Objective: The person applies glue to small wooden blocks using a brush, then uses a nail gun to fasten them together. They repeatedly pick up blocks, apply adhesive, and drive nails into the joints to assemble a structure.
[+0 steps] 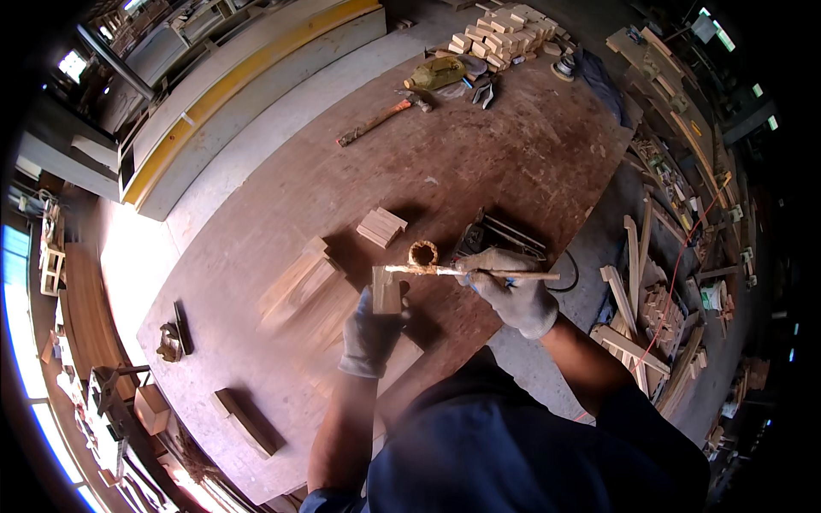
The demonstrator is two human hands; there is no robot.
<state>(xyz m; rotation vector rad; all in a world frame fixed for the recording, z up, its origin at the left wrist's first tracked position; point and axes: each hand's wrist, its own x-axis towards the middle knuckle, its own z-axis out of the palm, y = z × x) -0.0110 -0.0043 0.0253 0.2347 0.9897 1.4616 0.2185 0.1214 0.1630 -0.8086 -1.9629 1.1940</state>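
Note:
My left hand (366, 340), in a pale grey glove, is closed round a small wooden block (387, 292) and holds it up over the brown table. In my gloved right hand (520, 299) is a thin stick (547, 276), gripped between the fingers. Its pale, wet-looking end (400, 268) lies across the block's top edge. Just beyond the stick is a small round pot (423, 253) with a crusted yellow-brown rim and a dark inside. Beside my left hand are several wooden pieces (301, 282), partly blurred. A notched wooden block (381, 227) lies farther off.
A dark tool (500, 235) with metal bars lies beyond my right hand. Farther out are a hammer (380, 121), pliers (484, 92) and stacked wooden blocks (509, 36). A wooden strip (248, 423) lies near left. Scrap lumber (637, 333) covers the floor at right.

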